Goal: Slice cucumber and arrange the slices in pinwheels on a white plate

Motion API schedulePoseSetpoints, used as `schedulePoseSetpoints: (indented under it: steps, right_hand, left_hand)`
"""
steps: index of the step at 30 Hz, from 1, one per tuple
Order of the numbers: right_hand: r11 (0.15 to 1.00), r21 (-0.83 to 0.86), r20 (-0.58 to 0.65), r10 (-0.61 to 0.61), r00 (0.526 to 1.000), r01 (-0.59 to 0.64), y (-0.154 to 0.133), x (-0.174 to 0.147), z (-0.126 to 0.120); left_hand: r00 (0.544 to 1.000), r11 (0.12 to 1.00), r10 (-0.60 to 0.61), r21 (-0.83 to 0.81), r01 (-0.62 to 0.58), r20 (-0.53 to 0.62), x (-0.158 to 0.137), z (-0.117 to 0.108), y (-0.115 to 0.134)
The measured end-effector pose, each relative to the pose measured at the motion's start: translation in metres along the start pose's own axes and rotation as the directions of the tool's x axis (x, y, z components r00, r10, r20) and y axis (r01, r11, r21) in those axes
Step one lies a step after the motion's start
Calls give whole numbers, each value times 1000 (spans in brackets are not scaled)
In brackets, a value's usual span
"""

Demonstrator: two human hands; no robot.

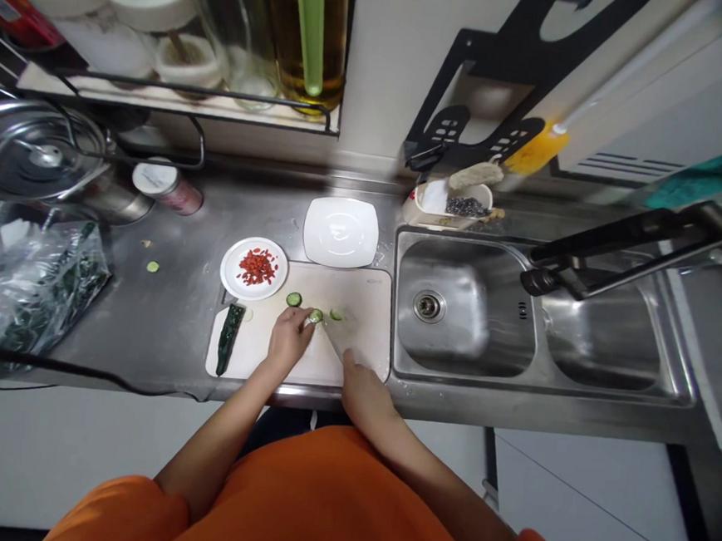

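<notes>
A white cutting board [359, 291] lies on the steel counter in front of me. My left hand [290, 336] pinches a small cut piece of cucumber [316, 316] over the board's middle. In my right hand [365, 387] is a knife [334, 339], its blade reaching up and left to that piece. One cucumber slice [294, 299] lies just left of it, and a thin cucumber sliver [336, 314] to its right. On the board's left side rests a longer dark green cucumber [229, 339]. A white plate with chopped red pieces [257, 268] sits at the board's upper left corner.
Behind the board stands a white square dish [341, 232]. To the right is a double steel sink [467, 312] with a black faucet [601, 239]. A plastic bag of greens [52, 296], a pot [51, 154] and a pink-and-white can [168, 186] occupy the left. Above hangs a condiment rack [187, 98].
</notes>
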State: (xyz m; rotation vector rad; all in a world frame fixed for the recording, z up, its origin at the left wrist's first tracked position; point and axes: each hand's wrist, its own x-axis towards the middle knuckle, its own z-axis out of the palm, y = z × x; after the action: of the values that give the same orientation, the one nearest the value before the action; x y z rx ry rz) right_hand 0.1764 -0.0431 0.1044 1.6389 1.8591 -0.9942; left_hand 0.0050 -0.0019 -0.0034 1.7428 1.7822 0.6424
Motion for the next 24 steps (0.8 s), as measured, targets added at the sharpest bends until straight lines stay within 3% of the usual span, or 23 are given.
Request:
schedulePoseSetpoints:
  steps: [7,24]
  right_hand:
    - [998,-56,1,-18,1000,18,-8,4,-7]
    - [1000,-7,1,6,1000,-6,-16,7,-13]
  left_hand:
    - [999,999,-18,41,19,-27,0,-1,0]
    - [997,999,34,5,-33,-62,0,1,-2]
